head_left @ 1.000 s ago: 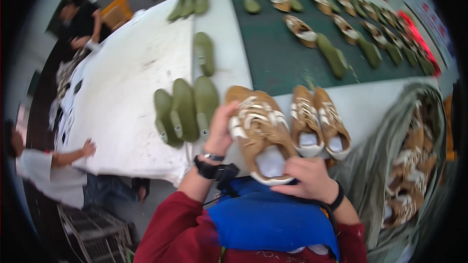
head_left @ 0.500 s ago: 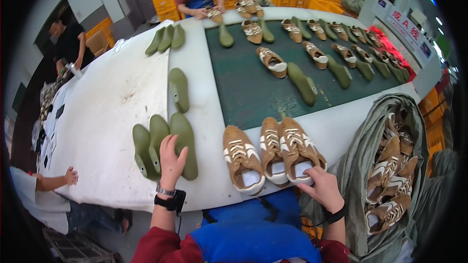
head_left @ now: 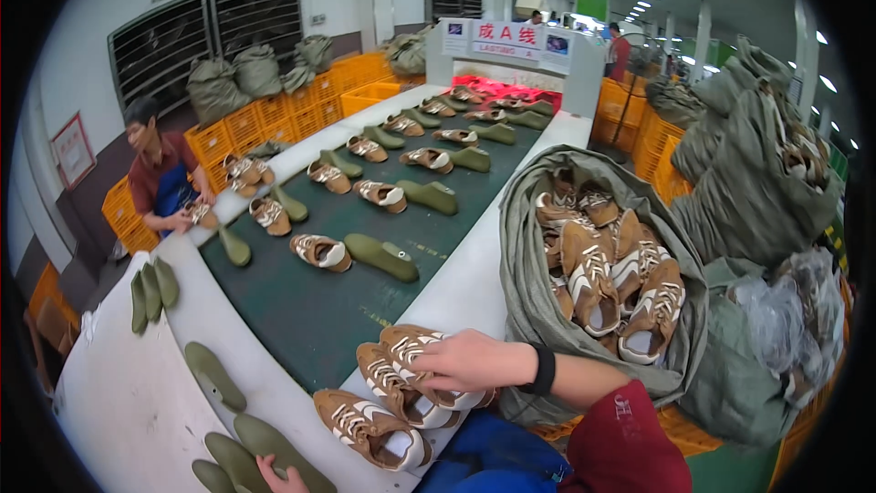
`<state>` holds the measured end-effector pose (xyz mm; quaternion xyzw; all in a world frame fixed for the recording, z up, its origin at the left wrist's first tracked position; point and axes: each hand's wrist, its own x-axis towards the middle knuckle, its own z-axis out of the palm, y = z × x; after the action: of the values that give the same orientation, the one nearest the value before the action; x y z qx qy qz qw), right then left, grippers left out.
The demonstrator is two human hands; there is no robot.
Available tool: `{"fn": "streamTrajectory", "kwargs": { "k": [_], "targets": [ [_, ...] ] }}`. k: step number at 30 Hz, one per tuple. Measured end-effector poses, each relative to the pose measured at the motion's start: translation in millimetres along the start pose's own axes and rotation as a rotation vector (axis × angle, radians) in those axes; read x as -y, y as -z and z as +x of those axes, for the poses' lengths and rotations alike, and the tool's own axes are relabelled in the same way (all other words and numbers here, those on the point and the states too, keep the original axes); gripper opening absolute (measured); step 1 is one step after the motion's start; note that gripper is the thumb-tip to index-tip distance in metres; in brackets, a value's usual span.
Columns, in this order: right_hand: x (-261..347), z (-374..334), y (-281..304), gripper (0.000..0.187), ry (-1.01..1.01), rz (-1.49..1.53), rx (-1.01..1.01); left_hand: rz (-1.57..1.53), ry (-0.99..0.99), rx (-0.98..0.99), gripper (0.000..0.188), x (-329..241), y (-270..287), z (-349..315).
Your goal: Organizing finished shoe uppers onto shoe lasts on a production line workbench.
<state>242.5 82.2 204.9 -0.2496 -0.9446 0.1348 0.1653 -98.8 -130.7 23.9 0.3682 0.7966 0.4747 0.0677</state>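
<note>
The step in hand looks like laying out brown shoe uppers (head_left: 411,383) on the white table (head_left: 137,393): the right hand (head_left: 465,361) rests half-curled on them beside the grey sack (head_left: 538,301), while the left hand (head_left: 278,475), its grip hidden, touches the green lasts (head_left: 265,447), so pairing would need a firm grasp.

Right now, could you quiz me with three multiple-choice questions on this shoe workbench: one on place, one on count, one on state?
1. Where does the right hand rest?
A. on the brown shoes at the bench edge
B. inside the grey sack
C. on the orange crates

2. How many brown shoes lie by that hand?
A. one
B. three
C. six

3. How is the grey sack?
A. tied shut
B. open, full of shoes
C. folded flat

Answers: 1 A, its fingers lie across the shoes. 2 B, three sit side by side. 3 B, its mouth gapes over piled brown shoes.
</note>
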Motion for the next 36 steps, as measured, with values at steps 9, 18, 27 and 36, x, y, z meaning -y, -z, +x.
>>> {"fn": "streamTrajectory", "kwargs": {
  "k": [9, 18, 27, 36],
  "targets": [
    [69.9, 208.9, -33.6, 0.021, 0.518, -0.060, 0.330, 0.053, -0.111, 0.121, 0.055, -60.5, 13.4, -46.1],
    [114.7, 364.8, -242.9, 0.038, 0.304, -0.104, 0.424, 0.471, -0.206, 0.103, 0.053, 5.2, 21.0, -102.5],
    [149.5, 391.5, -328.7, 0.030, -0.025, 0.015, 0.269, 0.440, -0.069, 0.118, 0.054, 4.5, 25.1, -96.2],
    [-1.6, 378.7, -263.1, 0.051, -0.145, -0.097, 0.185, 0.472, -0.103, 0.118, 0.061, 14.9, 25.2, -99.3]
  ]
}}
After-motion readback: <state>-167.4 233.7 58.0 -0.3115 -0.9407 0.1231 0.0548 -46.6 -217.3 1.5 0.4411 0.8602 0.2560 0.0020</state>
